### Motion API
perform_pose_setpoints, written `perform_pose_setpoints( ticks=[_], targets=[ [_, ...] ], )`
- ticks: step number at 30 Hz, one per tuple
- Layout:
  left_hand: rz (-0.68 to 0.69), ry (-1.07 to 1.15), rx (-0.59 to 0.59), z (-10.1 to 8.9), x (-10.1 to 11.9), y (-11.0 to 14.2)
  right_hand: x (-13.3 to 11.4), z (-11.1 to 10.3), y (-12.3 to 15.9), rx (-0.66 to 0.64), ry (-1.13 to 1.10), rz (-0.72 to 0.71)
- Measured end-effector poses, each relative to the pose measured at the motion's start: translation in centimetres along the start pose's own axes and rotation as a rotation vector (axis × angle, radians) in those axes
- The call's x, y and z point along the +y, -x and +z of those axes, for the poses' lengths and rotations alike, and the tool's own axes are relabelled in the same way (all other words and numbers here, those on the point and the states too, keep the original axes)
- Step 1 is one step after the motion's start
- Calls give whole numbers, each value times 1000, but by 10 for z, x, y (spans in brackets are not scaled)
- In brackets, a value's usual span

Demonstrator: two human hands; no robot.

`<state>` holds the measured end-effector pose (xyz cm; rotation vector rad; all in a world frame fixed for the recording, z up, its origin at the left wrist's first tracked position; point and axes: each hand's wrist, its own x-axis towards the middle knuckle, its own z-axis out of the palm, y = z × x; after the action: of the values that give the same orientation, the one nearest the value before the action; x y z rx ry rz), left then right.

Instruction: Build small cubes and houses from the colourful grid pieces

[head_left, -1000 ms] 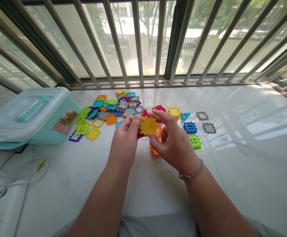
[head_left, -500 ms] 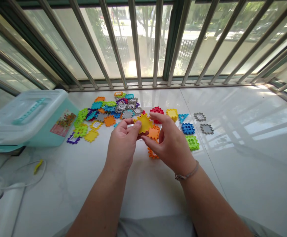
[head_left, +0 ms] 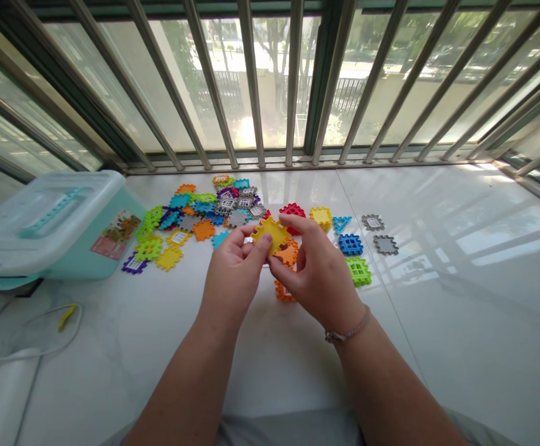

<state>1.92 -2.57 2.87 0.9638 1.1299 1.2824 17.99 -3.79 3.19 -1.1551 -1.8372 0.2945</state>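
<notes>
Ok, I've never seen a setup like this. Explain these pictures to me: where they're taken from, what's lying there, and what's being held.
There's no machine here, just a person working with their own bare hands. All the pictures come from one camera worn on their head, looking forward and down, so the forearms reach up into the frame from the bottom.

The left hand and right hand are together holding a yellow piece, a flat plastic toy tile with notched edges. A bracelet circles the right wrist.

On the white surface, many coloured tiles lie scattered, including an orange tile just behind the hands. To the left sits a teal plastic box with a pale lid. Beyond everything are metal window bars.
</notes>
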Motion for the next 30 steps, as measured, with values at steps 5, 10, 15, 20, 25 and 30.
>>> perform_pose_setpoints(
  ticks=[5, 10, 15, 20, 25, 30],
  targets=[
    [-12, -8, 17, 2, 1, 0, 1, 0, 1, 49, 7, 57],
    [-5, -21, -10, 2, 2, 0, 1, 1, 1, 61, -1, 50],
    [5, -16, 46, 5, 4, 1, 1, -2, 1, 77, 32, 66],
    [20, -37, 118, 6, 6, 0, 20, -14, -4, 277, 214, 218],
    [4, -45, 139, 3, 4, -2, 49, -15, -11, 340, 370, 375],
    [-4, -64, 139, 3, 4, -3, 61, -8, -16, 250, 479, 524]
  ],
)
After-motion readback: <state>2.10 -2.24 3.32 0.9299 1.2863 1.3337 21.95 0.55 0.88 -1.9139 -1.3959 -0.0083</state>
